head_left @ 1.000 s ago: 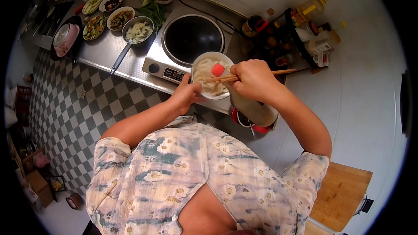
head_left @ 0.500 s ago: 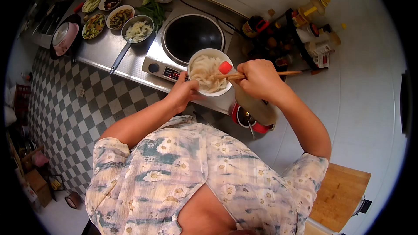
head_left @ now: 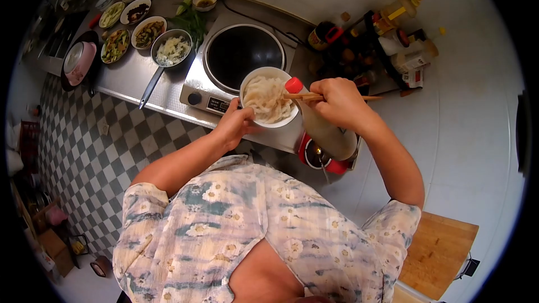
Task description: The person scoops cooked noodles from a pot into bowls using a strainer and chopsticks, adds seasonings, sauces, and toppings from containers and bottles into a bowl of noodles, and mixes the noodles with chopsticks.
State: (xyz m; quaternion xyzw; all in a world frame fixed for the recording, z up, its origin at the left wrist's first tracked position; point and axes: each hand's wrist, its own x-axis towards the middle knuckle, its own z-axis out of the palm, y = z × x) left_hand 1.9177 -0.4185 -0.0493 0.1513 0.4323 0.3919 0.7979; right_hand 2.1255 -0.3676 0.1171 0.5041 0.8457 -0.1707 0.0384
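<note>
My left hand (head_left: 233, 126) grips the rim and side of a white bowl (head_left: 293, 116), thumb at the edge. Pale, wide noodles (head_left: 264, 100) fill the bowl, which is held over the front of an induction cooker (head_left: 193, 96). Wooden chopsticks (head_left: 307, 97) are closed in my right hand (head_left: 341, 102), their tips at the right side of the noodles. A tall bottle (head_left: 331, 134) with a red cap (head_left: 293, 85) stands just below my right hand, partly covered by it. Behind the bowl, a dark wok (head_left: 241, 56) sits in the cooker.
To the left are a saucepan (head_left: 173, 50) of pale chopped food, several plates of dishes including cooked vegetables (head_left: 149, 32), and leafy greens (head_left: 191, 25). A rack of condiment bottles (head_left: 376, 45) stands at the right. A red-rimmed container (head_left: 310, 154) is near the bottle.
The chopstick tips have shifted slightly right toward the bowl's edge. The counter and its dishes appear a little lower and further left. My left hand keeps its hold on the bowl.
</note>
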